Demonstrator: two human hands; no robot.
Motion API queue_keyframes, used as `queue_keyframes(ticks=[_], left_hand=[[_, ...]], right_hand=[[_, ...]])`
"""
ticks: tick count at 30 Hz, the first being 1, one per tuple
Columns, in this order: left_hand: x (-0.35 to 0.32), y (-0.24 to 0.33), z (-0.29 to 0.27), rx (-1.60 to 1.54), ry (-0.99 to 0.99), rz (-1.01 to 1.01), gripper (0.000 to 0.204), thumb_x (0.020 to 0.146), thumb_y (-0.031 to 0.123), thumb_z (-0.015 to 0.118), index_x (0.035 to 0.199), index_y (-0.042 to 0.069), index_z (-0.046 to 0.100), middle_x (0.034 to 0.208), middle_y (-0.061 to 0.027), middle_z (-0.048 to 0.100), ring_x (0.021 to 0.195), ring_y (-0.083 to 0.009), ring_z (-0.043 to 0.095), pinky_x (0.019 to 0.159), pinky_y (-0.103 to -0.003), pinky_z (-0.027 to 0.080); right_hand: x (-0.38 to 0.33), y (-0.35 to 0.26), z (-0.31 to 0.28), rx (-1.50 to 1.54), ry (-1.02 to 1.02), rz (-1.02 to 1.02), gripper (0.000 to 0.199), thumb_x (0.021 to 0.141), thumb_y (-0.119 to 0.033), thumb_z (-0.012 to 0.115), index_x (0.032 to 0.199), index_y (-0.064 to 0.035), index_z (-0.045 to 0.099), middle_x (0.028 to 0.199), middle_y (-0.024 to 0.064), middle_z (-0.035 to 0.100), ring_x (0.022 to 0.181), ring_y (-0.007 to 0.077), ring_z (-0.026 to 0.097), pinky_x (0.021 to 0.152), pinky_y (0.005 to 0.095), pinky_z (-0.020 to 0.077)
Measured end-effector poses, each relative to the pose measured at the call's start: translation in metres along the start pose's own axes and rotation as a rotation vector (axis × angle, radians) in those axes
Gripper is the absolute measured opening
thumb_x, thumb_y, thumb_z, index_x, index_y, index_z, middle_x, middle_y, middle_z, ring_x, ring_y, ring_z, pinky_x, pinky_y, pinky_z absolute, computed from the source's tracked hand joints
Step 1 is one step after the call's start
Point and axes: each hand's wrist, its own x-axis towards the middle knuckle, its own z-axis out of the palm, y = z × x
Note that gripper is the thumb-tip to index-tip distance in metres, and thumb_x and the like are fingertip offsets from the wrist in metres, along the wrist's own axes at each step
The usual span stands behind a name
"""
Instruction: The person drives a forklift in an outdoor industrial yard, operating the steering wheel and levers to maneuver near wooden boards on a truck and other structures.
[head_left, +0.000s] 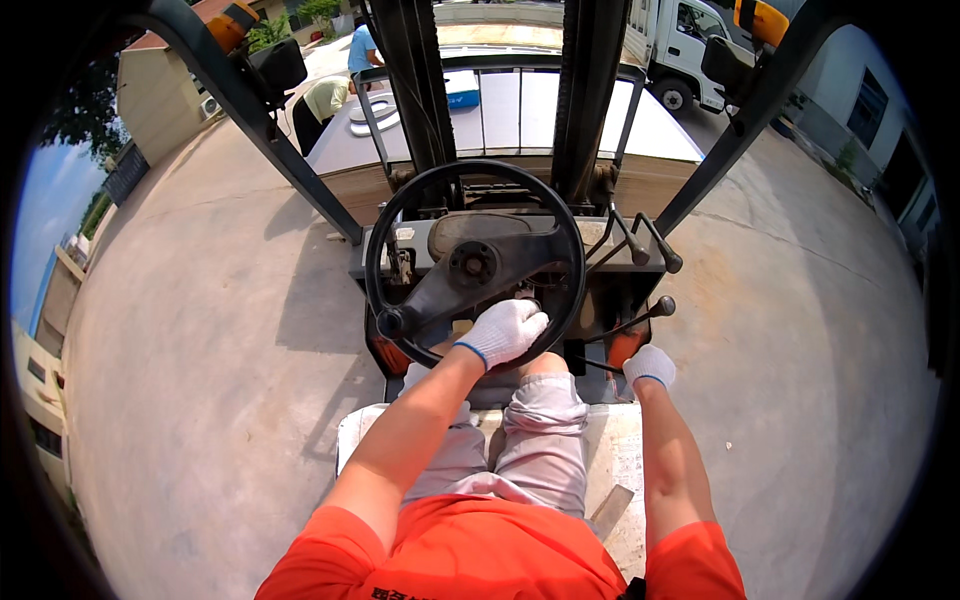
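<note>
Because a bent person in a pale yellow shirt [327, 98] and another in a blue shirt [362, 50] are seen close to the stack of sheets [645, 125] ahead, injury there is judged the main risk. Either could be struck if the forklift were moved or the load shifted; a knocked lever, or a view blocked by the dark mast [410, 80], would be the likely cause. No strap is seen on the blue box [462, 98] or the white rings [375, 115] atop the sheets; sliding could be brought on by a jerk.

The steering wheel [475, 262] is placed directly before the lap, its knob [392, 322] untouched at lower left. The left forearm is angled forward and rightward over the lower rim; the left hand [503, 333] is held below and right of the hub, back upward, fingers curled. Whether anything is grasped there cannot be told.

The right forearm is stretched forward, and the right hand [650, 366] is lowered beside the orange panel [626, 347]. Its fingers are mostly hidden; grip cannot be told. Three black-knobbed levers [662, 306] are left untouched ahead of it.
</note>
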Motion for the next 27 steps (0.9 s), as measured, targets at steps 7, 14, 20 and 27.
queue_keyframes(ticks=[7,14,20,27], left_hand=[[0.002,0.001,0.003,-0.007,0.012,-0.043,0.040,0.102,0.035,0.062,0.100,-0.003,0.076,0.097,-0.0320,0.073,0.098,-0.0503,0.071,0.086,-0.052,0.055],[0.003,-0.005,0.007,-0.005,0.023,0.057,0.035,0.104,0.028,0.060,0.103,-0.002,0.077,0.100,-0.0289,0.075,0.099,-0.0478,0.071,0.087,-0.049,0.055],[0.002,-0.003,0.002,-0.059,-0.018,0.021,0.036,0.104,0.028,0.062,0.106,-0.005,0.076,0.099,-0.0270,0.076,0.098,-0.0428,0.074,0.089,-0.045,0.056],[0.001,-0.008,0.002,-0.092,-0.042,0.040,0.036,0.105,0.028,0.063,0.107,-0.006,0.076,0.097,-0.0252,0.077,0.093,-0.0342,0.074,0.088,-0.041,0.056]], right_hand=[[-0.005,-0.007,-0.018,0.007,-0.018,0.009,0.031,0.085,-0.027,0.072,0.104,-0.0066,0.086,0.111,0.0239,0.080,0.107,0.0427,0.078,0.092,0.0493,0.0620],[0.004,-0.003,-0.008,0.013,-0.010,-0.002,0.029,0.085,-0.026,0.071,0.102,-0.0078,0.086,0.109,0.0226,0.081,0.106,0.0418,0.078,0.090,0.0484,0.0623],[0.007,-0.001,0.001,0.049,0.029,-0.003,0.031,0.085,-0.028,0.073,0.105,-0.0093,0.086,0.111,0.0206,0.082,0.106,0.0399,0.079,0.090,0.0473,0.0625],[0.013,-0.001,0.005,0.005,0.002,-0.013,0.032,0.085,-0.029,0.073,0.108,-0.0105,0.086,0.113,0.0193,0.082,0.109,0.0387,0.079,0.092,0.0463,0.0624]])
